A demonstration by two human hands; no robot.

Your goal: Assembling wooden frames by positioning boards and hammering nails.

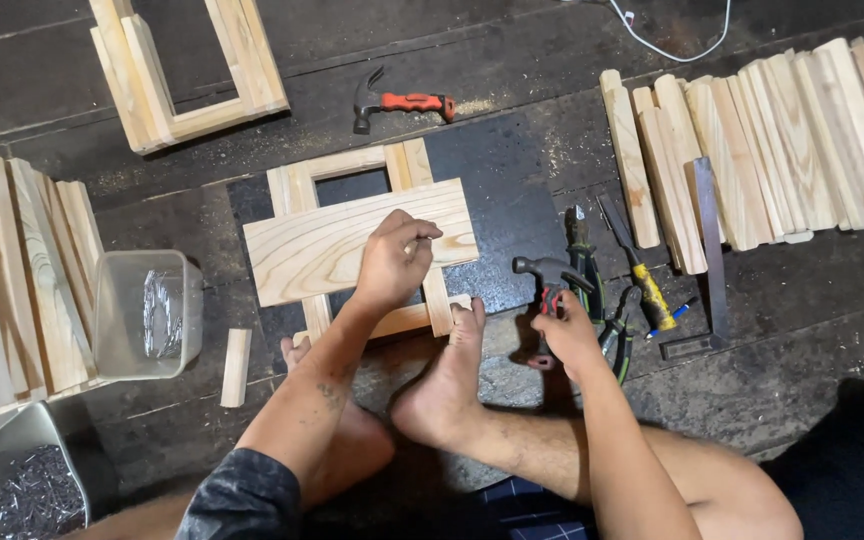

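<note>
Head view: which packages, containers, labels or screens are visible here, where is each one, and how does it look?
No labels, signs or screens show; two containers only.
Clear plastic tub: on the floor left of the wooden frame, rectangular, holding shiny nails.
Grey metal tray: bottom-left corner, partly cut off, holding a dark heap of nails.

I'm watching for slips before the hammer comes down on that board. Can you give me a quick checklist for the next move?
1. Board lies across the wooden frame: ok.
2. Left hand rests on the board, fingers pinched as if on a nail: nail itself cannot tell.
3. Right hand grips the hammer: ok.
4. Foot braces the frame's near edge: ok.
5. Pliers lie close beside the hammer: not ok.
</note>
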